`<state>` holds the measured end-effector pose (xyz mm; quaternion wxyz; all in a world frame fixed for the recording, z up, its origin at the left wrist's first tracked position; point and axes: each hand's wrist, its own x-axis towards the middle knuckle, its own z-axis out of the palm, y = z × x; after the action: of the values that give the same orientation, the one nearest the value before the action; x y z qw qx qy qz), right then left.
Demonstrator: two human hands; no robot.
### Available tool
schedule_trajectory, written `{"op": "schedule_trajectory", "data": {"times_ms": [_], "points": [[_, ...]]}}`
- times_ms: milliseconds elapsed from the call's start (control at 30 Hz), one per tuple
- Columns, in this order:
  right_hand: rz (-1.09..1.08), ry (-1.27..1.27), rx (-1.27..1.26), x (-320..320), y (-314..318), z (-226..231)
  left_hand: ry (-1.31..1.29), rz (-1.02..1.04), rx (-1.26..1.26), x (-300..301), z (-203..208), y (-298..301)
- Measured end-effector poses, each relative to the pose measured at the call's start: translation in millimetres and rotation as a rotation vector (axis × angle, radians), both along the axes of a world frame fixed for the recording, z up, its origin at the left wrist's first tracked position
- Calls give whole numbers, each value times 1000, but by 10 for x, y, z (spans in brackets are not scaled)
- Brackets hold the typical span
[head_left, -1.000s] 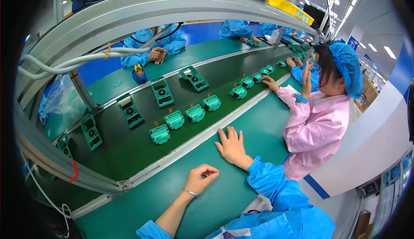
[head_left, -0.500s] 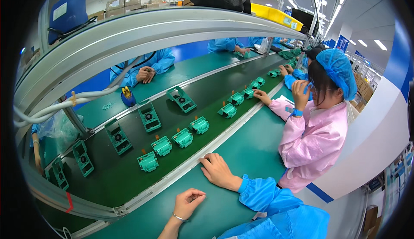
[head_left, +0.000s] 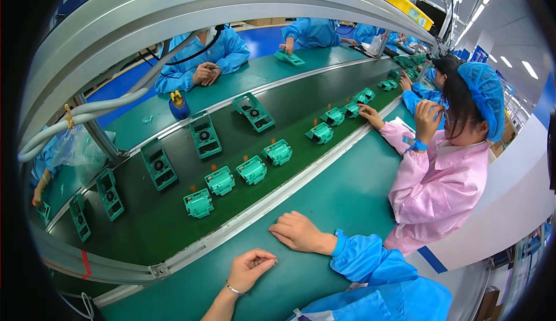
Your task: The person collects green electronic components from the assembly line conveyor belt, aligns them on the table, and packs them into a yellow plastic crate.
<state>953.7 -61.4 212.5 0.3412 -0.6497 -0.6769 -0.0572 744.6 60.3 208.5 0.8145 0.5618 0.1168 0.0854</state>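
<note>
My left hand (head_left: 250,271), with a thin bracelet at the wrist, hangs above the green bench (head_left: 324,190). Its fingers are curled together toward the thumb, and I see nothing in them. My right hand (head_left: 302,234), in a blue sleeve, rests palm down on the bench, fingers loosely stretched and holding nothing. Both are nearest the metal rail (head_left: 255,212) edging a dark green belt. Beyond that rail is a row of boxy green plastic housings (head_left: 220,181) with orange tabs. Flat green frames (head_left: 158,164), each with a round black part, lie along the belt's far side.
To my right sits a co-worker in pink (head_left: 443,188), one hand by the housings. Across the belt are people in blue sleeves (head_left: 231,51), one touching a green frame (head_left: 289,58). A blue and yellow bottle (head_left: 179,105) stands there. An aluminium beam (head_left: 191,14) arches overhead.
My view has shifted a little. My right hand has drawn back from the rail onto the bench. A person across the belt now has a hand on a green frame.
</note>
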Motion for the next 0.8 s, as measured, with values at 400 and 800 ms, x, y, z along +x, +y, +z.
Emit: {"op": "schedule_trajectory", "data": {"times_ms": [400, 800], "points": [[-9, 46, -57, 84, -48, -26, -14, -14, 9, 81, -57, -17], [1, 31, -88, 163, -37, -7, 13, 2, 18, 139, -11, -57]]}}
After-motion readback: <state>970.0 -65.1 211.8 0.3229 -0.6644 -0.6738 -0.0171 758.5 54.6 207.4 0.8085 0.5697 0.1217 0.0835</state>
